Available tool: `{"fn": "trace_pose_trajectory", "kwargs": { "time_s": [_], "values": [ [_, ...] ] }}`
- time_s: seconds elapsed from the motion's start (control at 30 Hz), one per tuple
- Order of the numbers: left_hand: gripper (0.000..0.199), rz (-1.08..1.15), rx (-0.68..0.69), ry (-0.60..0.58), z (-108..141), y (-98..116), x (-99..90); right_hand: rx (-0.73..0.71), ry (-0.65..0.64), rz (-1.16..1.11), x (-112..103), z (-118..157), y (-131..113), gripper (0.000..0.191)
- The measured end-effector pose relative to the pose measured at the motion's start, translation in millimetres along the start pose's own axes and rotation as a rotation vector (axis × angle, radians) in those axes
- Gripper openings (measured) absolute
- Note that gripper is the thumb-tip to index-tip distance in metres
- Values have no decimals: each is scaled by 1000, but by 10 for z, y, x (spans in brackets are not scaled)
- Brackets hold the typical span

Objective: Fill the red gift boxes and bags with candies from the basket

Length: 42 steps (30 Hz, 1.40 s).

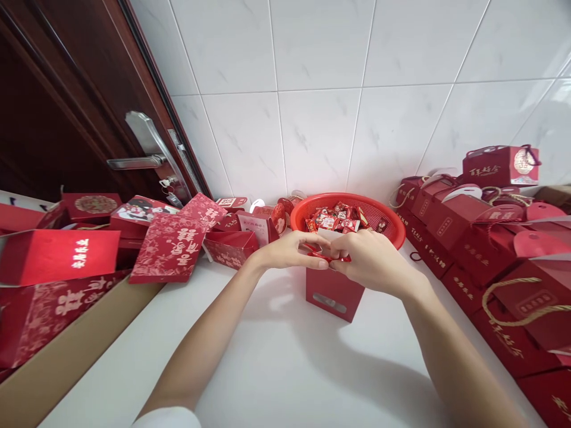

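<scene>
A red box (333, 292) with a small oval window stands upright on the white table, in front of a red plastic basket (392, 229) of wrapped candies (332, 220). Over the top of the box, my left hand (292, 249) is curled with its thumb and fingers around a red-wrapped piece (322, 256). My right hand (368, 260) meets it from the other side, fingers bent and pinching red wrapping at the box's opening. The inside of the box is mostly hidden by both hands.
Open and flattened red boxes (172, 249) are heaped at the left over a cardboard edge (84, 339). Stacked red boxes with rope handles (473, 238) line the right side. Behind are a tiled wall (321, 131) and a dark door with a metal handle (136, 161).
</scene>
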<state>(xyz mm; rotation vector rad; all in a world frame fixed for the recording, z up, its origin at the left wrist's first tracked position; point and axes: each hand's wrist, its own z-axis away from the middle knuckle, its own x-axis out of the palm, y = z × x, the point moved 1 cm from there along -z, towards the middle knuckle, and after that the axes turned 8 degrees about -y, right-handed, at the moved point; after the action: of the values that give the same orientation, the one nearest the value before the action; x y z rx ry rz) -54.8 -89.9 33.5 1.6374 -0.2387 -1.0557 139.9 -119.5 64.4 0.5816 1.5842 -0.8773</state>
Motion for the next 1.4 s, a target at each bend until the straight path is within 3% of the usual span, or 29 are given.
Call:
{"fn": "trace_pose_trajectory", "kwargs": {
  "time_s": [0.27,0.43,0.57,0.8,1.03,1.23,1.4],
  "values": [
    [50,-35,-69,30,37,46,12,-7,-15,-175,-57,-29,175,15],
    [47,12,-78,45,51,53,32,2,112,-480,-192,33,331,20],
    [47,30,-90,32,44,75,39,-14,137,-521,-204,50,321,23],
    [54,-29,-121,59,29,24,22,-22,359,-628,-245,104,272,24],
    [54,13,-62,18,44,35,33,-116,144,-339,-306,239,280,26],
    [57,-24,-94,30,38,28,27,-216,66,-246,-357,290,342,18],
    [57,-40,-111,27,43,48,32,-198,29,-150,-263,220,231,23]
  ]
}}
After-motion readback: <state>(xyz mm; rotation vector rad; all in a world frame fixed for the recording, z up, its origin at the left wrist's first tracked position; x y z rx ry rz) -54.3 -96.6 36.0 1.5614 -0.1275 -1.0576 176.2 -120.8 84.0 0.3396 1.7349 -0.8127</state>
